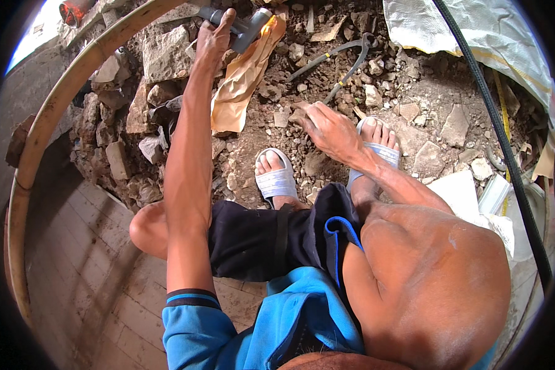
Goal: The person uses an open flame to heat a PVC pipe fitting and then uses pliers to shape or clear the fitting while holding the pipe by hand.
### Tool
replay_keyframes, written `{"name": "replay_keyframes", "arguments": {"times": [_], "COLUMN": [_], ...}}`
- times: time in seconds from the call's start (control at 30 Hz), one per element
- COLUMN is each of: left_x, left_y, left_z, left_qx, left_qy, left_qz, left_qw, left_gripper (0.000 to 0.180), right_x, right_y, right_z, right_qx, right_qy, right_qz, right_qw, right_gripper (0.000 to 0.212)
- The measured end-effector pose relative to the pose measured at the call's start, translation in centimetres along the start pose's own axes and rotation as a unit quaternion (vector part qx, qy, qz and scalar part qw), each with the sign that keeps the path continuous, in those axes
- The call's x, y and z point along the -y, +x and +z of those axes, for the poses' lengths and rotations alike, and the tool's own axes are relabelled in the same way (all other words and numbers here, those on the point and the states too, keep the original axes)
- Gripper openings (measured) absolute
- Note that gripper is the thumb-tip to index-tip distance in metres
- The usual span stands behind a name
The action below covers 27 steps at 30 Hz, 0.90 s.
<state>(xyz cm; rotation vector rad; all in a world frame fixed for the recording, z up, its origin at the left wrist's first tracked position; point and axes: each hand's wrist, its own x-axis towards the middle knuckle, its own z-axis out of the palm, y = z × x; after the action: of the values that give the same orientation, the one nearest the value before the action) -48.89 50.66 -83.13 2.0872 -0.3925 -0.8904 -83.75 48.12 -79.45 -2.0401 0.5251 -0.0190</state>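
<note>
At the top, my left hand point(213, 40) is closed around a grey plastic pipe fitting point(248, 36), a tee-shaped piece with a pale open end. Below the fitting, a crumpled strip of brown paper point(243, 83) lies over the rubble. My right hand point(333, 131) is low over the loose stones between my feet, its fingers loosely bent and apart, with nothing visible in them. Just beyond it rests a pair of pincers point(365, 46) with its handles spread, one handle end close to my knuckles. My right fingertips are partly hidden against the dirt.
Broken stone chunks point(169, 55) are heaped at the left. A bent strip point(55, 111) arches over the left side, and a black cable point(496, 123) crosses the right. A white woven sheet point(475, 28) covers the upper right. Tiled floor point(98, 246) lies at lower left.
</note>
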Motion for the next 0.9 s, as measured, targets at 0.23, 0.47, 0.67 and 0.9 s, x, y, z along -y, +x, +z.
{"name": "replay_keyframes", "arguments": {"times": [0.23,0.47,0.67,0.9], "left_x": [0.0,0.4,1.4,-0.5], "left_y": [-0.2,-0.2,0.2,-1.8], "left_z": [0.2,0.0,-0.1,0.6], "left_qx": [-0.059,-0.069,-0.073,-0.058], "left_qy": [0.077,0.050,0.047,0.043], "left_qz": [-0.024,-0.043,-0.042,-0.010], "left_qw": [0.995,0.995,0.995,0.997], "left_gripper": [0.054,0.056,0.056,0.062], "right_x": [-3.4,-3.8,-3.4,-5.2], "right_y": [0.8,0.3,0.5,1.5], "right_z": [0.2,-0.7,-1.1,-2.1], "right_qx": [-0.110,-0.079,-0.098,-0.136], "right_qy": [-0.033,-0.036,0.001,-0.016], "right_qz": [-0.035,0.010,0.039,0.128], "right_qw": [0.993,0.996,0.994,0.982], "right_gripper": [0.029,0.031,0.030,0.031]}}
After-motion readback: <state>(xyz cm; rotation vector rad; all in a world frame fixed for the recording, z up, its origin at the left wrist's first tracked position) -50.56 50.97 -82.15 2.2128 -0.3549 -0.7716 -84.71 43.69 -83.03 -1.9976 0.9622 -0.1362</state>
